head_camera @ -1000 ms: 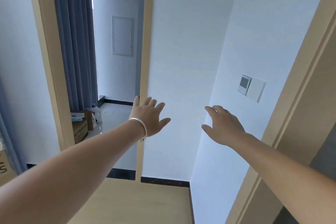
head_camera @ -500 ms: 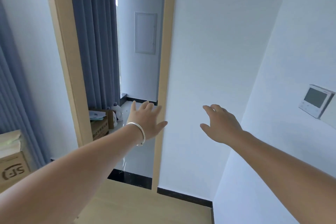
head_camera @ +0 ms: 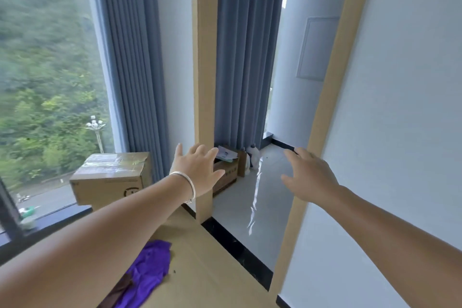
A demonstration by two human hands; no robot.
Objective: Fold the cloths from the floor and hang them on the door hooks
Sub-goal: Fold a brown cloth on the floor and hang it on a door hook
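**Purple cloth on the floor, both hands empty above it**

A purple cloth (head_camera: 146, 274) lies crumpled on the tan wooden floor (head_camera: 205, 267) at the near left, with a dark brown piece of fabric (head_camera: 117, 291) showing at its near edge; whether that is a second cloth or part of the first cannot be told. Nothing touches it.

Both arms reach forward above the floor, well apart from the cloth. The left hand (head_camera: 197, 170) is spread, fingers straight and splayed, palm facing away, holding nothing; a silver bangle (head_camera: 186, 184) sits on its wrist. The right hand (head_camera: 308, 179) is also empty, its fingers loosely extended and slightly bent, thumb out to the left.

Beyond the left hand stands a light wooden door frame post (head_camera: 203, 82), and a matching post (head_camera: 325, 107) runs along the right of the doorway. Through the opening lies a glossy grey tiled floor (head_camera: 252, 197), a black threshold strip (head_camera: 235, 247), blue-grey curtains (head_camera: 245, 57), an open cardboard box (head_camera: 226, 172) with papers in it, and a white jug (head_camera: 253, 157) just beside that.

On the left, a taped cardboard box (head_camera: 110, 177) sits by a large window (head_camera: 47, 82) with green trees and a road outside, and another blue-grey curtain (head_camera: 130, 70) hangs beside it. A white wall (head_camera: 400, 132) fills the right.
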